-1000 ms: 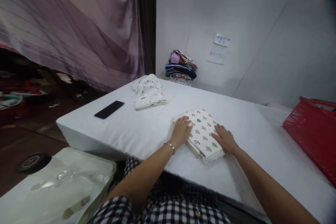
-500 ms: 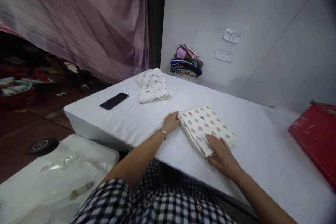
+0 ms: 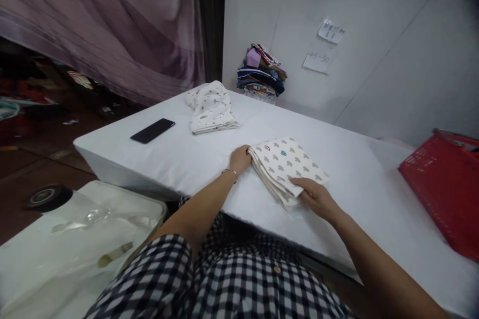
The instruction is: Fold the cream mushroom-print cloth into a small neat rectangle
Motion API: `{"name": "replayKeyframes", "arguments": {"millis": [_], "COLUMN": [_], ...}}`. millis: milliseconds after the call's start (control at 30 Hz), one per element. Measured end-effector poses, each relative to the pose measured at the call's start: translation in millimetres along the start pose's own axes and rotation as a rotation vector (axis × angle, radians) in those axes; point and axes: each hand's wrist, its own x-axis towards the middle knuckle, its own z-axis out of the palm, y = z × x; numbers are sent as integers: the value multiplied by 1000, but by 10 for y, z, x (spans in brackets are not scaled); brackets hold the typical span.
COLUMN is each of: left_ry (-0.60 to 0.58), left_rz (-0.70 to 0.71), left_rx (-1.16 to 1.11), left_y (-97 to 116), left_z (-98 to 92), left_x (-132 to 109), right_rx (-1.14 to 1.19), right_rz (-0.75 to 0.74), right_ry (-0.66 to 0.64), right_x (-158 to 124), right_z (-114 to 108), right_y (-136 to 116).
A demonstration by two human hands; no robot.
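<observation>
A folded white cloth [image 3: 288, 159] printed with grey shapes and a few red and blue motifs lies near the front edge of the white-covered table [image 3: 359, 184]. My left hand [image 3: 240, 159], with a bracelet at the wrist, grips its left corner. At the near right corner my right hand [image 3: 313, 197] pinches the top layer and holds it slightly raised, so lower folds show beneath. Farther back lies a second white printed cloth [image 3: 213, 109], partly folded and rumpled at its far end. Neither hand touches that one.
A black phone [image 3: 153, 130] rests on the table's left part. Folded fabrics [image 3: 261, 72] are stacked by the wall at the back. A red plastic basket [image 3: 441, 189] stands at the right. Lower left, a white surface [image 3: 45, 269] holds clear plastic and a tape roll [image 3: 48, 198].
My right hand has gone from lying flat on the folded cloth to pinching its near corner and lifting the top layer. My left hand keeps its grip. The view has shifted slightly.
</observation>
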Motion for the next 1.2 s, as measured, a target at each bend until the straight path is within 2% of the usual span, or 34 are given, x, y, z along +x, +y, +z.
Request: {"name": "replayKeyframes", "arguments": {"millis": [100,233,367,567,767,800,867,967,1100,1200], "left_ry": [1,2,5,5,-3,-5,-4,2,14,22], "left_rz": [-9,-20,-28,-24,-21,-21,-22,-22,-14,-1], "left_rx": [-4,-11,-16,-17,-21,-23,-28,-38,-49,-60], "left_y": [-23,-18,9,5,10,14,18,10,-13,-22], "left_z": [21,13,-10,-2,-7,-9,-11,-5,6,4], "left_x": [17,18,12,7,-7,-9,-10,-6,-5,-14], "right_rx": [-12,-91,-183,-199,-7,-8,-36,-120,-213,-179], "right_rz": [-48,-221,-220,-134,174,160,29,-133,-147,-140], "right_ry": [31,-67,-144,-169,-99,-109,-167,-222,-173,-134], "right_x": [-17,-92,-164,-128,-31,-31,-50,-117,-237,-292], "right_z": [-24,30,72,85,-100,-111,-86,49,227,219], "right_y": [13,-58,-160,-172,-119,-113,-104,-102,-145,-208]}}
